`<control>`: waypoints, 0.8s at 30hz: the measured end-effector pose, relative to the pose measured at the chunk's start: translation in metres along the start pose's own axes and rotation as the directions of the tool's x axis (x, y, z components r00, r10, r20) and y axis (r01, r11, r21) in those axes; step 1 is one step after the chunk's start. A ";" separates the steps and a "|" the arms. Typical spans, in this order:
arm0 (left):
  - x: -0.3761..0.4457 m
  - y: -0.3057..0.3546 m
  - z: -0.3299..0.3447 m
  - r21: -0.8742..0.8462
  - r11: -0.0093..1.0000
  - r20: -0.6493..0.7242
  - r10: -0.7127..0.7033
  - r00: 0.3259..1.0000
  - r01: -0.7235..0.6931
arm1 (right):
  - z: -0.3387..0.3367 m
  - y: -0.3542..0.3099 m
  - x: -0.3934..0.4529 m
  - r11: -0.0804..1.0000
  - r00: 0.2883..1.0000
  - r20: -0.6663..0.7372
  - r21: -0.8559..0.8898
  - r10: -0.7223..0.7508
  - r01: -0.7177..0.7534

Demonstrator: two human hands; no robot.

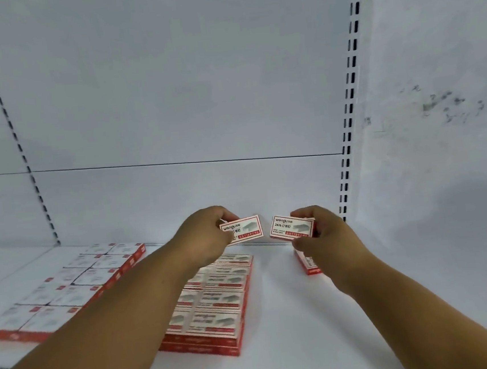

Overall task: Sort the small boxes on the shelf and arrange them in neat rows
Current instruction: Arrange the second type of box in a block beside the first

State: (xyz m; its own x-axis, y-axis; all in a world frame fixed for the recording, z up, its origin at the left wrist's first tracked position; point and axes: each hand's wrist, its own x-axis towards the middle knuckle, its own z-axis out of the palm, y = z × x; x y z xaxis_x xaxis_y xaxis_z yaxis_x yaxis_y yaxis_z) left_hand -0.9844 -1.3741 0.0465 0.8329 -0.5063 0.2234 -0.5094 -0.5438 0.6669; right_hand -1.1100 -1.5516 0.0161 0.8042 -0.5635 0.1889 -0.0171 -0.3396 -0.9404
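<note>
Two staple boxes held up side by side, labels facing the camera, to be compared before they are placed.

The left-hand box and the right-hand box sit just below the middle of the frame, close together but apart, above the white shelf. To do this step well, I would read both labels, match each to its own kind, then set it square against its row's edge. The left hand pinches its box by the left end, fingers curled round it; the right hand pinches its box by the right end. Below centre lies a stacked block of boxes, at lower left a flat double row, and under the right hand one more box.
</note>
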 end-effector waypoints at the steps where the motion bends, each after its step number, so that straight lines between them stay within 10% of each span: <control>1: -0.001 -0.009 -0.010 0.011 1.000 0.016 0.001 1.000 -0.001 | 0.010 -0.004 -0.002 1.000 1.000 0.008 -0.016 0.001 -0.001; 24: 0.015 -0.100 -0.042 0.217 0.968 0.224 0.080 0.971 -0.129 | 0.118 -0.032 0.003 0.747 0.980 0.021 -0.651 0.196 -0.136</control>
State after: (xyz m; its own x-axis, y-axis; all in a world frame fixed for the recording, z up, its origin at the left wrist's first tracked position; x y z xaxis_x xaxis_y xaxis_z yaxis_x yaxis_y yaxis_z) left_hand -0.9115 -1.2994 0.0124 0.7203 -0.6847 0.1113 -0.6474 -0.6059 0.4624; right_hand -1.0374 -1.4534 0.0138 0.7973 -0.6036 -0.0052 -0.5089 -0.6675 -0.5435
